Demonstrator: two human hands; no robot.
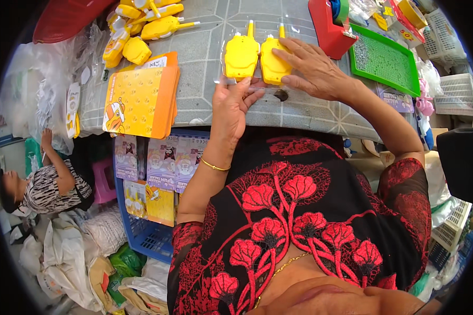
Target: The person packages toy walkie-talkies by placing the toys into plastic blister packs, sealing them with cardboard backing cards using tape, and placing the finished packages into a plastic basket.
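Two yellow toy walkie-talkies, a left one [240, 56] and a right one [270, 65], lie side by side in a clear plastic blister tray [220, 52] near the table's front edge. Their antennas point away from me. My left hand [231, 105] is closed on the tray's near edge, its thumb over the left toy's bottom and its other fingers partly under the plastic. My right hand [318, 71] lies over the right toy's right side. Its fingers are stretched out along the top, and its thumb is apart, near the toy's lower corner.
Orange and yellow printed cards [142, 100] are stacked at left, below a pile of yellow walkie-talkies [136, 31]. At right stand a red tape dispenser [331, 31] and a green tray [386, 63] holding small metal bits. A blue crate [152, 239] sits below; another person [52, 181] is at far left.
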